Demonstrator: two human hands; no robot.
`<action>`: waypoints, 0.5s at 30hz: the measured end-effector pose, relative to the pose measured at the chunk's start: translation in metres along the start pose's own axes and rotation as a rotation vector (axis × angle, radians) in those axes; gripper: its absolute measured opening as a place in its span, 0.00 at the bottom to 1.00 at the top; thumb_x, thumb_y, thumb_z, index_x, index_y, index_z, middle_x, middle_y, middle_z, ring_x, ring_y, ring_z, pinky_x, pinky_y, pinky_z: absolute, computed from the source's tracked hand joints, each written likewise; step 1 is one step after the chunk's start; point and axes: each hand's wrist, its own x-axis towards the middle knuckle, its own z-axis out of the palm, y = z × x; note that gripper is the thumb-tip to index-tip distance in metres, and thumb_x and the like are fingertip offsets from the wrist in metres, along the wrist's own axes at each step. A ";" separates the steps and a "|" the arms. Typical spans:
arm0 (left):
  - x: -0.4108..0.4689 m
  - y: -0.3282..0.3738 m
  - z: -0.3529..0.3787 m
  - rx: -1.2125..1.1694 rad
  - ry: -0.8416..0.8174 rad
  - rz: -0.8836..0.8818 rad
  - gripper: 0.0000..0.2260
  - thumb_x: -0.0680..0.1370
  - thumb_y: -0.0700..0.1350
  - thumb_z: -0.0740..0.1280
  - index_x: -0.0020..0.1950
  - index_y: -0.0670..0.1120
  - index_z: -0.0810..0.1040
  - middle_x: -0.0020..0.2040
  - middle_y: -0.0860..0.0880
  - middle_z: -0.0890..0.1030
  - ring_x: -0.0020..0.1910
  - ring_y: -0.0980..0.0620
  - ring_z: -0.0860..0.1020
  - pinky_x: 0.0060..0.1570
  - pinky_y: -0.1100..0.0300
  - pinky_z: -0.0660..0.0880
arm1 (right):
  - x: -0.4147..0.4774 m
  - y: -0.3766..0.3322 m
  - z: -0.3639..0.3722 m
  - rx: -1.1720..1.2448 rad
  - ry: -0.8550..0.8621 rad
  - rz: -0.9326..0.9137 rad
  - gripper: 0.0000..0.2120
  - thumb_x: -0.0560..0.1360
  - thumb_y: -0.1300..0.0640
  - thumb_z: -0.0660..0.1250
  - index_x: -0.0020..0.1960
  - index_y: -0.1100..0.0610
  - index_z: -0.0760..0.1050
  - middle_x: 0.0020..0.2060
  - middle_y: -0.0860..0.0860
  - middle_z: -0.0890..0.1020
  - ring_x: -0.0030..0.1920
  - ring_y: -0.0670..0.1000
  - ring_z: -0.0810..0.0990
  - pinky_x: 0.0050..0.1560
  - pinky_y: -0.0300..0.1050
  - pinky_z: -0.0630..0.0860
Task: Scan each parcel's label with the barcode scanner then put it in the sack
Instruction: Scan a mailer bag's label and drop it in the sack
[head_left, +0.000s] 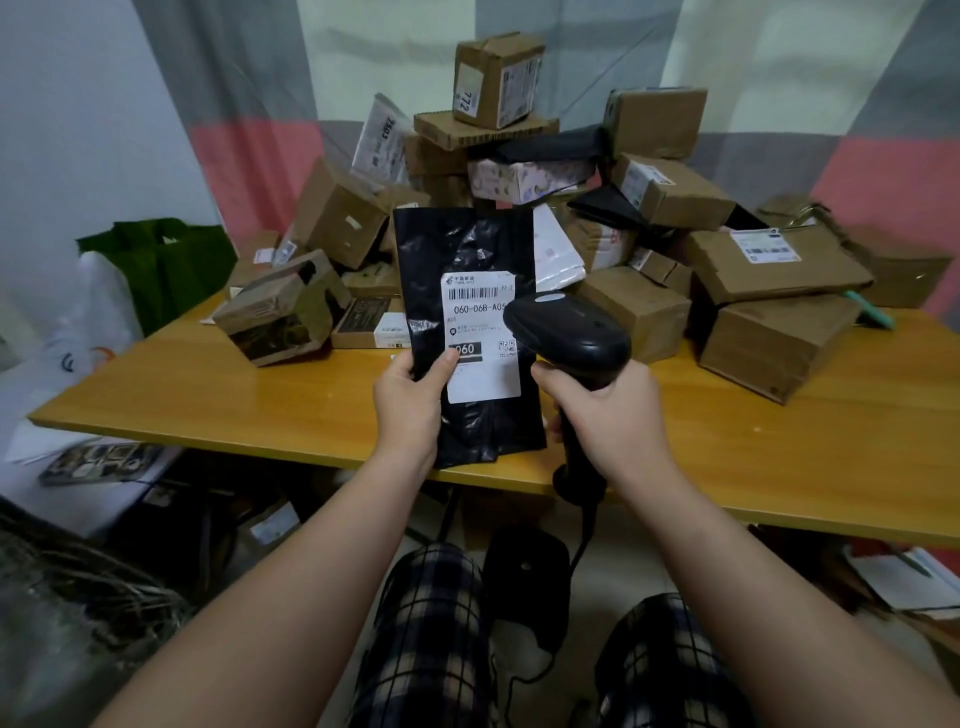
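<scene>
Left hand (410, 397) pinches the black mailer parcel (462, 249) at its left edge, thumb on the lower-left corner of the label (480, 340). Right hand (615, 415) is wrapped tight round the handle of the barcode scanner (569, 327); the cable drops below the table edge.

The parcel is held upright just ahead of the 2 hands. Its long axis is vertical, the label faces the camera, and the barcode strip runs along the label's top. The scanner head overlaps the label's right edge, nose angled up-left. The scan window is hidden.

Judgement: scan in hand, and easing the head back should let it cover the strip.

Green bag (161, 260) and white bag (98, 312) sit off the left end of the table (208, 395); cannot tell which is the sack. The left hand is nearer and the route over that corner looks open. The box pile (670, 195) is behind, apart from the parcel.
</scene>
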 end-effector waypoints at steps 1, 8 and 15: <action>0.001 0.000 0.000 -0.009 0.003 0.001 0.04 0.77 0.38 0.69 0.51 0.44 0.81 0.47 0.50 0.84 0.46 0.54 0.83 0.42 0.64 0.78 | -0.001 0.001 0.000 0.001 -0.002 0.003 0.10 0.71 0.59 0.73 0.34 0.57 0.76 0.20 0.48 0.75 0.24 0.52 0.76 0.29 0.45 0.73; 0.002 -0.001 0.002 -0.022 0.016 -0.013 0.05 0.77 0.38 0.69 0.50 0.47 0.80 0.47 0.51 0.84 0.47 0.54 0.83 0.44 0.62 0.79 | -0.001 0.003 0.001 -0.011 -0.022 0.001 0.07 0.72 0.58 0.73 0.37 0.58 0.77 0.23 0.52 0.77 0.25 0.54 0.78 0.31 0.49 0.76; 0.001 0.000 0.003 -0.005 0.012 -0.031 0.05 0.77 0.39 0.68 0.52 0.46 0.80 0.48 0.51 0.84 0.47 0.55 0.83 0.42 0.63 0.79 | -0.003 0.002 -0.001 -0.023 -0.056 0.012 0.07 0.73 0.57 0.72 0.39 0.58 0.78 0.24 0.53 0.78 0.26 0.55 0.78 0.32 0.51 0.77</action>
